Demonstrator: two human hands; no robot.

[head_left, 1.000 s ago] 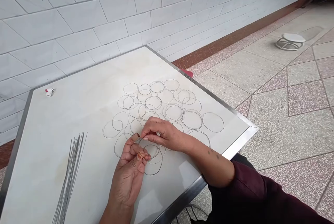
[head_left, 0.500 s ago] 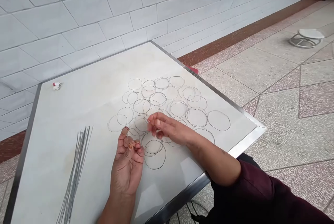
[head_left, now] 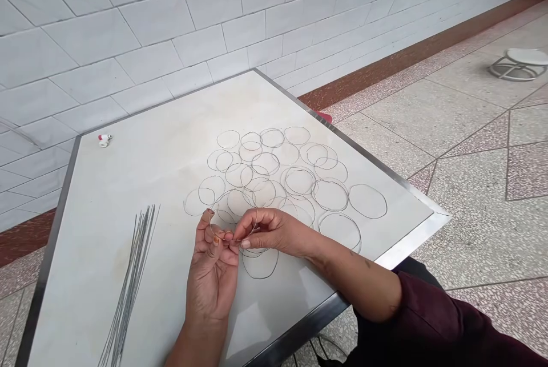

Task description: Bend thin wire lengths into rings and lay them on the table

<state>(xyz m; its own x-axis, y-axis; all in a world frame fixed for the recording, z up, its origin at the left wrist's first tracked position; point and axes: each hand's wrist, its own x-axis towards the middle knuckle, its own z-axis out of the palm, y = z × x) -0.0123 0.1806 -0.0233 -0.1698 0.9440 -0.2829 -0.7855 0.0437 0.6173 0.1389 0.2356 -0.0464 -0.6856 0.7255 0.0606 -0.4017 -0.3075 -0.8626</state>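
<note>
A thin wire ring [head_left: 256, 220] is held up between my two hands above the table. My left hand [head_left: 214, 267], palm turned up, pinches the ring's lower side between thumb and fingers. From the right, my right hand [head_left: 269, 231] closes thumb and fingertips on the same wire, close beside the left fingertips. Whether the wire's ends are joined there is hidden by the fingers. Many wire rings [head_left: 368, 201] lie flat and overlapping on the white table [head_left: 171, 167] beyond and around my hands. A bundle of straight wires [head_left: 132, 281] lies left of my left hand.
A small white and red object [head_left: 105, 140] sits near the table's far left corner. The table's metal edge [head_left: 342, 136] runs along the right. A tiled wall [head_left: 205, 36] stands behind, and a low white stool [head_left: 520, 64] is on the floor.
My right hand has come down and left to the left fingertips and closed on the wire. My left hand keeps its pinch. The view has shifted slightly.
</note>
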